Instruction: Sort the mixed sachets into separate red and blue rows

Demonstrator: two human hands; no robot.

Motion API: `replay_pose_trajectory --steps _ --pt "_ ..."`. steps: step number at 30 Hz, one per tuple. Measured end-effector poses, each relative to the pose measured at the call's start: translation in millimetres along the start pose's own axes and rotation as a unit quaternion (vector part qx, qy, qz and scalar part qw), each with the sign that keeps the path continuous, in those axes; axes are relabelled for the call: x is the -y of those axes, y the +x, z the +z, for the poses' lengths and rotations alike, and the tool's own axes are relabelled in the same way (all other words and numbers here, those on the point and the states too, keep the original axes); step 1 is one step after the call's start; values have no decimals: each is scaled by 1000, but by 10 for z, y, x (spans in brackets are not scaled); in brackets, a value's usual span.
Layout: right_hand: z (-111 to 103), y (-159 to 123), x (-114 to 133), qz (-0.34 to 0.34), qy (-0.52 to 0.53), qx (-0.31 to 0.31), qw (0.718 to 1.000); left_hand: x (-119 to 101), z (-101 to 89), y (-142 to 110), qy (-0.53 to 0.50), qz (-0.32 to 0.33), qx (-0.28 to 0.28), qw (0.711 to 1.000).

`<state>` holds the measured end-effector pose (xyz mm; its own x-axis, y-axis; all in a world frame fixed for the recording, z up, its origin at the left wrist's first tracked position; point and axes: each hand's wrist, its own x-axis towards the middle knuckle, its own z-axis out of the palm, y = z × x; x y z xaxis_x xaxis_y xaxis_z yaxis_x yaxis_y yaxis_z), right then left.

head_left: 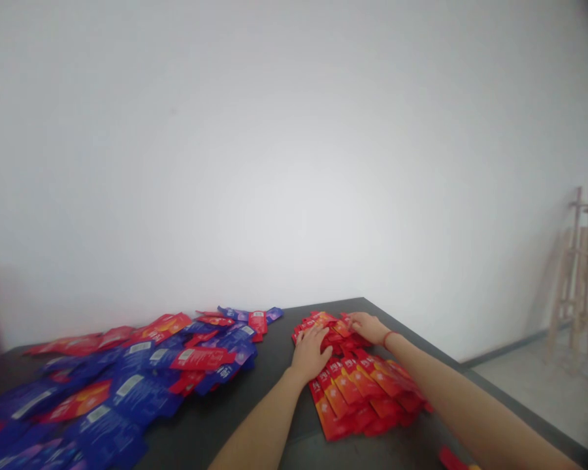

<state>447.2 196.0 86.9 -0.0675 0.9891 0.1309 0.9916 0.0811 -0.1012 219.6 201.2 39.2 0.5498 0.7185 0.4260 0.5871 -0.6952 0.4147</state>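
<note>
Flat red-and-orange sachets (353, 385) lie in overlapping rows on the dark table, right of its middle. Behind them sits another batch of red sachets (319, 320), between and under my hands. My left hand (310, 352) rests on the left side of this batch, fingers spread and thumb apart. On the far right side of it, my right hand (368, 328) touches the sachets with its fingers stretched inward and slightly bent. I see no sachet lifted by either hand. A red band circles my right wrist.
A loose pile of blue sachets (142, 391) mixed with red sachets (203, 358) spreads over the left of the table (269, 365). Part of one red packet (451, 459) shows at the bottom edge. A white wall (294, 163) stands behind; wooden easels (585, 287) are at the right.
</note>
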Motion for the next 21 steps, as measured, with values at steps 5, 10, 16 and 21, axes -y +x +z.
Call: replay_pose_trajectory --steps 5,10,16,21 --pt "65 179 5 47 20 18 999 -4 -72 215 29 -79 15 996" --pt "77 230 42 58 35 15 998 -91 -195 646 84 -147 51 984" --pt "58 155 108 69 31 10 997 -142 -158 999 135 -180 118 967" --pt "91 131 150 73 29 16 997 -58 -59 1042 158 -185 125 962"
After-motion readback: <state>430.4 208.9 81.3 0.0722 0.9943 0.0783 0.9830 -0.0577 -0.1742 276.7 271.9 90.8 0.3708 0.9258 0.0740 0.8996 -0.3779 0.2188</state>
